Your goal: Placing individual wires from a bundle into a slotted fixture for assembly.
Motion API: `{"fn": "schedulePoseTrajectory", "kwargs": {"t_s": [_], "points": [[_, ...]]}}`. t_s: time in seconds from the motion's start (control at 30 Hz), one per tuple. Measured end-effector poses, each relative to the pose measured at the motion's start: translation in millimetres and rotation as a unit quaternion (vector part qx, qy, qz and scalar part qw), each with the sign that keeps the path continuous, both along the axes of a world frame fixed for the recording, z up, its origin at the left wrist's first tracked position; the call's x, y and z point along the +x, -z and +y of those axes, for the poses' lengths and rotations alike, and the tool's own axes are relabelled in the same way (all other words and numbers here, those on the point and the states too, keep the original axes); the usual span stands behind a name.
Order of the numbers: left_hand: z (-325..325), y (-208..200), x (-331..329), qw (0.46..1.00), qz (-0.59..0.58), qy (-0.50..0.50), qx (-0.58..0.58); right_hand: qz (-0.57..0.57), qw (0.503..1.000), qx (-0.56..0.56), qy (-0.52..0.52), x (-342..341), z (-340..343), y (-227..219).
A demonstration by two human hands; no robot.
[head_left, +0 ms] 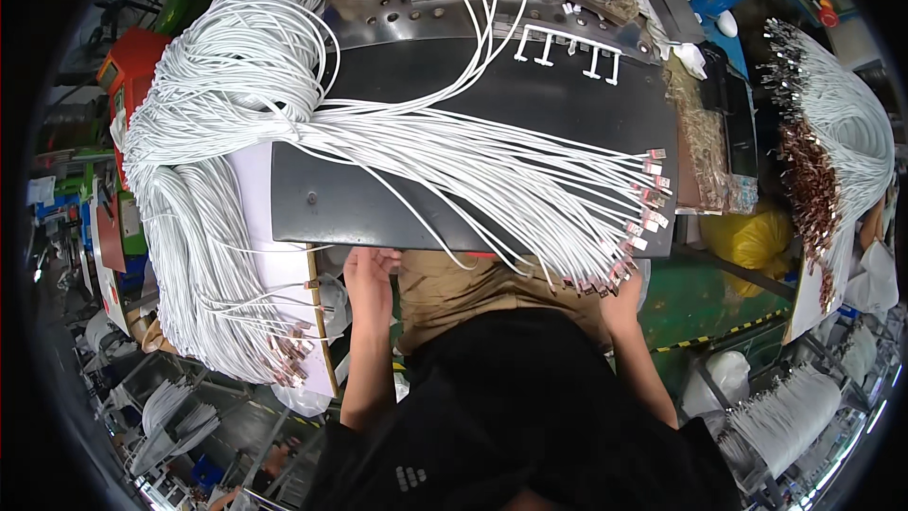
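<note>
A large bundle of white cables (pixel 454 147) lies across the black tabletop (pixel 312 213) in front of me. Its metal-tipped plugs (pixel 653 199) fan out at the right end, and some hang over the near edge. My left hand (pixel 372 273) is at the near edge, left of the middle, with its fingers loosely extended and no cable in them. My right hand (pixel 619 301) is under the plugs at the near right corner. Those plugs partly cover its fingers, so its grip is hidden.
A tall heap of coiled white cables (pixel 232 47) stands at the left. Beyond the tabletop is a metal machine (pixel 407 14), with several cables running into it. A white moulded strip (pixel 572 41) lies near it. More cables (pixel 856 114) hang at the right, above a yellow bag (pixel 747 237).
</note>
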State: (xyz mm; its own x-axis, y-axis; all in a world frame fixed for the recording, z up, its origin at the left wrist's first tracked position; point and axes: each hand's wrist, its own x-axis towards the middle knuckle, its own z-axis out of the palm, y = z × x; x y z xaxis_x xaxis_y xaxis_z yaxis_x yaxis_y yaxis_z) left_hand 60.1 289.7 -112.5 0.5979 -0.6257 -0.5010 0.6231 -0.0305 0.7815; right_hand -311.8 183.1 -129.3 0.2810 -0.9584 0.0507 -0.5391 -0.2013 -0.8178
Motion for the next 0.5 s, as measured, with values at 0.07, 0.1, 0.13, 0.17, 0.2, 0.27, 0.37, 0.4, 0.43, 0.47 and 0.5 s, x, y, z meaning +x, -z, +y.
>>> {"fn": "schedulePoseTrajectory", "kwargs": {"t_s": [0.07,0.1,0.13,0.17,0.2,0.27,0.37,0.4,0.43,0.47,0.5], "points": [[-1.4,5.6,7.0,0.997,-0.075,0.000,0.003,-0.100,0.990,0.087,0.057,11.0,-2.2,-2.1],[-0.6,8.0,10.0,0.997,-0.073,0.022,-0.017,-0.154,0.976,0.123,0.095,11.3,-6.2,-7.0],[1.8,10.4,12.6,0.997,-0.069,0.018,-0.005,-0.149,0.977,0.124,0.083,9.7,-10.7,-12.2],[4.2,12.9,14.0,0.998,-0.064,0.016,0.007,-0.140,0.971,0.172,0.094,6.3,-14.0,-18.2],[6.3,15.8,14.9,0.998,-0.051,0.014,0.035,-0.130,0.962,0.217,0.105,2.6,-17.4,-22.7],[9.0,20.4,14.0,0.998,-0.055,0.009,0.017,-0.118,0.952,0.256,0.119,-4.3,-21.1,-27.6],[8.0,21.0,9.5,0.999,-0.050,-0.005,0.021,-0.061,0.931,0.349,0.087,-10.7,-24.2,-23.6],[6.5,19.2,8.3,0.998,-0.046,-0.010,0.031,-0.045,0.935,0.347,0.068,-12.4,-26.1,-20.6],[4.9,16.8,7.5,0.998,-0.044,-0.015,0.042,-0.017,0.953,0.302,0.029,-14.5,-28.2,-18.0],[3.8,13.9,7.5,0.998,-0.045,-0.024,0.046,0.011,0.966,0.257,-0.009,-16.8,-30.2,-15.3],[2.5,11.4,8.1,0.998,-0.043,-0.019,0.052,0.031,0.962,0.270,-0.008,-19.6,-32.2,-13.5]]}}
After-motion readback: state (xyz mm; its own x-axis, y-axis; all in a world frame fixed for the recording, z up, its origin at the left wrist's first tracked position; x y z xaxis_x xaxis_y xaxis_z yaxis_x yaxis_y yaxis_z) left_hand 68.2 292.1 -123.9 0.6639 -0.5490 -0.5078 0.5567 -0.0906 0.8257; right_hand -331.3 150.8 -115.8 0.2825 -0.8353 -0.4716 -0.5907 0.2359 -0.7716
